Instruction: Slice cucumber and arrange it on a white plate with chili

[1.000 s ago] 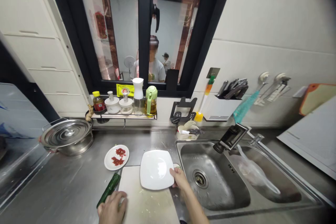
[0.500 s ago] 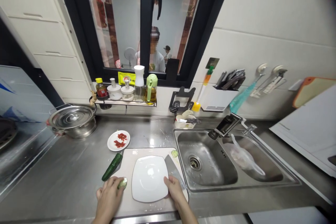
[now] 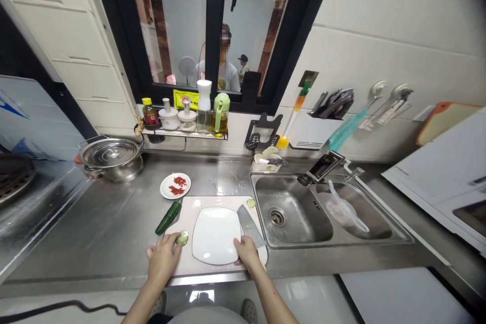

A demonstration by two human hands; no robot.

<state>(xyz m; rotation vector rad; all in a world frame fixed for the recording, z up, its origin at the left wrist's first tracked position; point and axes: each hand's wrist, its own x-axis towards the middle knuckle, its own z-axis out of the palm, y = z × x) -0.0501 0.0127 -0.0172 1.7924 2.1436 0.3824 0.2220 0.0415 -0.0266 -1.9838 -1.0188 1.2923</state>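
Observation:
My left hand [image 3: 163,259] is closed on a small stack of cucumber slices [image 3: 184,237] at the left side of the pale cutting board [image 3: 185,262]. My right hand [image 3: 247,254] grips the right edge of a white square plate [image 3: 216,235], thumb on top. No food lies on that plate, which is over the middle of the board. A cleaver's broad blade [image 3: 248,224] shows to its right, the handle hidden near my right hand. At the board's top right corner lies a pale green cucumber piece [image 3: 251,203]. A dark green cucumber [image 3: 168,217] rests at the board's left edge.
Behind the board stands a small white plate [image 3: 164,188] with chopped red bits. A lidded steel pot [image 3: 123,169] is at left. To the right is a double sink [image 3: 266,243] with a plastic bag [image 3: 343,211]. Condiments line a wall rack [image 3: 190,134].
The head view has tipped downward, so everything sits higher and my forearms and feet show. Both hands keep their hold on the slices and the plate.

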